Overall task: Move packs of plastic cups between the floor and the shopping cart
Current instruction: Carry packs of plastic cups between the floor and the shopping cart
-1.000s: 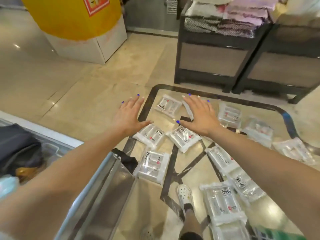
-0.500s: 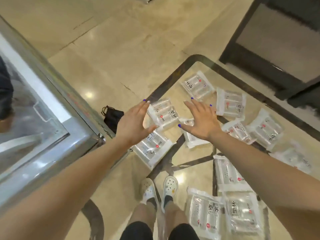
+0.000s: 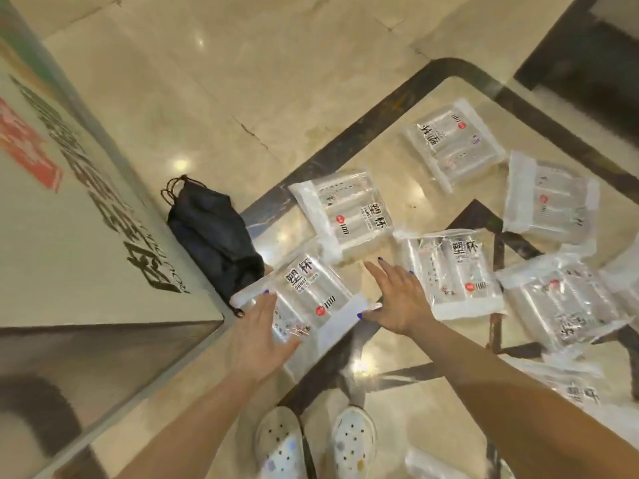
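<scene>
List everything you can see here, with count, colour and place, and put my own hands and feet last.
cup packs: at least seven, clear with white edges, spread on the floor, centre to right
black bag: one, on the floor against the counter
counter: one, pale top with metal edge, left
shoes: two, white, bottom centre
left hand: on the nearest pack, fingers straight
right hand: spread, between packs

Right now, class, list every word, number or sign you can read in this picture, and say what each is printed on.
"塑杯": on the pack under the left hand, the pack beyond it and the pack beside the right hand.
"100": beside a red dot on those three packs.
Small print under "塑杯": too blurred to read.
Dark lettering and a red sign on the slanted panel at left: smeared, unreadable.
</scene>
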Motion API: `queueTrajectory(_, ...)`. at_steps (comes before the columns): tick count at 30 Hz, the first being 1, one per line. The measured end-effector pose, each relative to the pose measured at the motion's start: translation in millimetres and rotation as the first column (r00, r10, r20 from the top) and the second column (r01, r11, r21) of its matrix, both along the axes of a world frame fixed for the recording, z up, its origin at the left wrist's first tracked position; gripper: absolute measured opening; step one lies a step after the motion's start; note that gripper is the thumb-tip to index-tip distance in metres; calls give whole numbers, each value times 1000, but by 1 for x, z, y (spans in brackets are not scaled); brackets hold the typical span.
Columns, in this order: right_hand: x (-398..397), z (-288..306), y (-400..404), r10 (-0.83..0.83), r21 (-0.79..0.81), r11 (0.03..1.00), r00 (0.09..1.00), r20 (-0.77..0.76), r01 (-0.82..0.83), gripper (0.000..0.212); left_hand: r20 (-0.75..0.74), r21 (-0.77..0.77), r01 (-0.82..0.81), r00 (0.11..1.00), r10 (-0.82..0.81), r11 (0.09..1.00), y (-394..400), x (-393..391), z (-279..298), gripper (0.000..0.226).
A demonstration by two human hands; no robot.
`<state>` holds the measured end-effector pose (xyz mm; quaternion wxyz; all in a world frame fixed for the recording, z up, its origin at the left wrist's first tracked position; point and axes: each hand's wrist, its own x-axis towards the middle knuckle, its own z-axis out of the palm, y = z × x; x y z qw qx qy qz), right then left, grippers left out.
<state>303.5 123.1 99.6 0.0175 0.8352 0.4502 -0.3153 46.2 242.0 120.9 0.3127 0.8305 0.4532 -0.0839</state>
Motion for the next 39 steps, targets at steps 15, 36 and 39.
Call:
queueTrajectory(15, -2, -239, 16, -341, -50, 938, 884, -320, 344, 121, -264, -550, -673, 702, 661, 495, -28, -39, -265, 79)
queueTrajectory(36, -1, 135, -24, -552, -75, 751, 562, -616, 656, 123, 166, -755, -347, 720, 673, 557, 47, -2, 118, 69)
queueTrajectory(39, 12, 240, -5, -508, 0, 723, 532, -677, 690, 101, 242, -749, -311, 694, 678, 585, 77, 10, 226, 79)
